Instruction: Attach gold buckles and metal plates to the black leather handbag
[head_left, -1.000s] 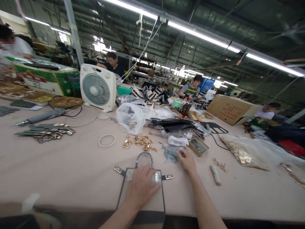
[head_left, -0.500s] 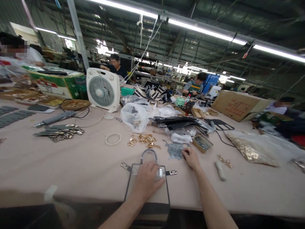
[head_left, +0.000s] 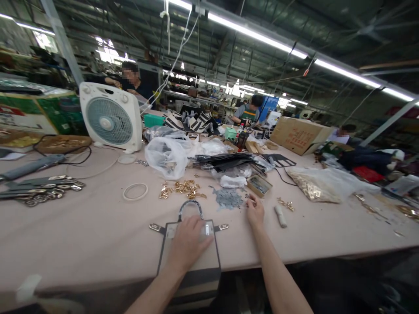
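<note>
A small beige bag (head_left: 212, 260) with dark edging and a curved handle (head_left: 190, 204) lies flat at the table's near edge. My left hand (head_left: 187, 242) rests flat on its front, beside a small metal clasp (head_left: 207, 229), fingers stretched out. My right hand (head_left: 255, 212) lies on the table to the right of the bag, just past a heap of small grey parts (head_left: 227, 198). Its fingers are curled into a pinch, and what they hold is too small to make out.
Loose gold hardware (head_left: 181, 187), a white ring (head_left: 135, 191), a clear plastic bag (head_left: 166, 155) and a small open box (head_left: 259, 185) lie beyond the bag. A white fan (head_left: 109, 117) stands back left and a cardboard box (head_left: 299, 135) back right. Other people work at far tables.
My right hand has drawn away from the grey heap, a little to the right and nearer. The view has swung right. My left hand stays on the bag.
</note>
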`<state>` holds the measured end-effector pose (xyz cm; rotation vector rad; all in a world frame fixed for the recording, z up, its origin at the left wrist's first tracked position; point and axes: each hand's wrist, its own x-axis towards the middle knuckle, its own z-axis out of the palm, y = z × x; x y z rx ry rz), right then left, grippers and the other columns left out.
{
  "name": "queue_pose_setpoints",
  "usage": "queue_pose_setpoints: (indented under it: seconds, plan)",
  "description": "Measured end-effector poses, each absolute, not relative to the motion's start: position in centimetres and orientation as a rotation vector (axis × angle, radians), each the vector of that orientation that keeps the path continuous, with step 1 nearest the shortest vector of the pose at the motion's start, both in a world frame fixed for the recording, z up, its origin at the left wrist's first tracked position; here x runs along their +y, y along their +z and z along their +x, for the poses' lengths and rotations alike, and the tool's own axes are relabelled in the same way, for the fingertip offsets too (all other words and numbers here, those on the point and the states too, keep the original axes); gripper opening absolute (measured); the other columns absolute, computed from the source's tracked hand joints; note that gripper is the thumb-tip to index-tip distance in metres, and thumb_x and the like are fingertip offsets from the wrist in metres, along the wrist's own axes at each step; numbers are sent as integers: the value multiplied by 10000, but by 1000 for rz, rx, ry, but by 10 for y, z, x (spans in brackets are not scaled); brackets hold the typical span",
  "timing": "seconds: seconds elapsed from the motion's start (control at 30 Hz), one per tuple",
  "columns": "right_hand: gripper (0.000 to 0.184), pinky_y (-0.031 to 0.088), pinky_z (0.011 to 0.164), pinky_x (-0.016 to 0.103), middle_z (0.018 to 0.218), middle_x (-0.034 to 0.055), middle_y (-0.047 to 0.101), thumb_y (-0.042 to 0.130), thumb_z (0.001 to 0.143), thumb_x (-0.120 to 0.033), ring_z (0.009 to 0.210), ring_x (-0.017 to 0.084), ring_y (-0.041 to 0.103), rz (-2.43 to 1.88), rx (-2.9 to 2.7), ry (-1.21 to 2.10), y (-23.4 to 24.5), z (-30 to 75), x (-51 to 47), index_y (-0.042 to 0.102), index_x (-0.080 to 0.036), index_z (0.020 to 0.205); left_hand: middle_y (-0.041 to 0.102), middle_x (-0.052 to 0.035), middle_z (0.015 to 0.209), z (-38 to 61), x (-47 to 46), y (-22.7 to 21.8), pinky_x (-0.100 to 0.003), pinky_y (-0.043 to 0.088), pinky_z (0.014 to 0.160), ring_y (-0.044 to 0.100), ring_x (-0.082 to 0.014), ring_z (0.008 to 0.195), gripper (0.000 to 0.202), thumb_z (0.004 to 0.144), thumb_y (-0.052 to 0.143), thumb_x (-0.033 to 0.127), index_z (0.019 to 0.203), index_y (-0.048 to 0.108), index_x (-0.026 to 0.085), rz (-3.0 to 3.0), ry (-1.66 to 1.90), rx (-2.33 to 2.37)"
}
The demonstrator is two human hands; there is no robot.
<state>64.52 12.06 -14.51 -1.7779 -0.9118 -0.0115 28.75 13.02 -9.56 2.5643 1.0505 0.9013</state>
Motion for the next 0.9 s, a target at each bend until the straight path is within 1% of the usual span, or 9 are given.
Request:
queue_pose_setpoints:
  seconds: [0.1,0.2,0.27,0.33,0.47,0.57,0.77,0.83,0.9]
  plan:
    - [489,516,936,443,1185,166,730,494,898,-454,1006,295,666,-1847,-892,-115,-148,645,113,723,-158,1213,668,-58,1205,288,131,-98,-477,504,953,605,-305,1117,314,867,802,370,1134,688,250,2566,904,1053]
    - [460,492,992,449,1180,159,729,468,906,-427,1090,310,649,-1912,-946,-148,-149,646,113,738,-170,1176,667,-70,1216,288,132,-100,-471,505,969,603,-302,1126,319,871,796,372,1143,687,246,2577,935,1039]
    - [454,497,991,448,1161,150,730,467,926,-444,1079,308,654,-1958,-1001,-136,-147,648,116,746,-183,1170,666,-75,1225,288,133,-102,-476,506,978,603,-306,1132,329,873,792,375,1156,682,247,2584,951,1028]
    - [447,514,963,433,1138,134,729,524,928,-505,1039,300,663,-1998,-1076,-108,-144,649,118,757,-208,1168,667,-75,1225,288,133,-102,-487,509,977,607,-315,1135,335,872,790,372,1164,678,252,2581,945,1025]
    - [487,523,951,418,1142,108,701,700,834,-624,995,283,652,-2049,-1235,-71,-142,647,118,782,-252,1137,669,-77,1207,289,131,-100,-509,516,981,616,-326,1125,348,848,815,357,1145,671,247,2541,931,1031]
    - [503,520,946,429,1145,104,674,680,843,-650,955,266,641,-2088,-1280,-70,-144,646,117,785,-259,1141,659,-91,1229,288,133,-97,-523,522,1018,612,-334,1163,429,819,847,351,1172,641,224,2479,907,1027]
    - [461,505,950,426,1128,115,687,625,883,-585,910,247,638,-2130,-1285,-15,-146,650,118,790,-243,1145,577,-119,1407,264,145,-85,-471,535,1102,593,-304,1309,726,740,902,241,1360,523,222,2421,733,874]
    - [442,485,986,447,1111,129,699,638,870,-551,980,277,631,-2140,-1259,2,-147,653,121,794,-231,1131,550,-132,1455,252,148,-80,-484,530,1107,572,-324,1338,719,716,931,243,1322,546,215,2478,699,881]
    - [416,480,986,464,1068,139,715,662,850,-522,1028,309,624,-2149,-1241,29,-150,657,124,803,-223,1102,567,-130,1443,242,148,-78,-512,517,1108,570,-343,1323,629,703,954,286,1216,597,212,2516,703,932]
